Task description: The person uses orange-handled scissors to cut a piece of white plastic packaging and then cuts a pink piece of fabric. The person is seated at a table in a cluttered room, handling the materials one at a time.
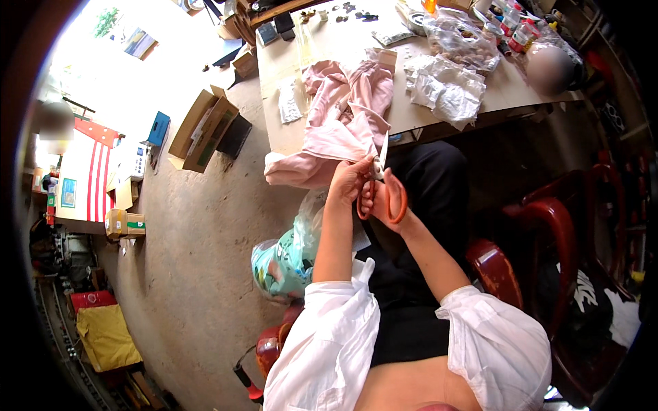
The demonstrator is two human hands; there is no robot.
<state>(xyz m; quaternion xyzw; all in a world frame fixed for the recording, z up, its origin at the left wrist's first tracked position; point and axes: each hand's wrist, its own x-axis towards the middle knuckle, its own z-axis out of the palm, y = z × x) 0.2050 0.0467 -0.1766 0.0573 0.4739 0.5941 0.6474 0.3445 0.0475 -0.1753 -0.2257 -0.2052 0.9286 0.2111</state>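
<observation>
A pink garment [336,140] lies crumpled over the near edge of the table, its lower part hanging past that edge. My left hand [349,179] is closed, pinching the garment's edge beside the scissor blades. In my right hand [382,198] are scissors with orange-red handles [399,200]; its fingers wrap around the loops. The metal blades [382,152] point away from me, upright along the right side of the cloth. Whether they touch the fabric, I cannot tell. Both hands are close together, just off the table edge above my lap.
The table [274,82] carries a white crumpled bag [449,89], a clear plastic bag [462,44] and bottles [524,34]. A teal plastic bag [284,264] stands on the floor to the left. An open cardboard box [202,130] is farther left. Dark red wooden chairs [555,226] stand at right.
</observation>
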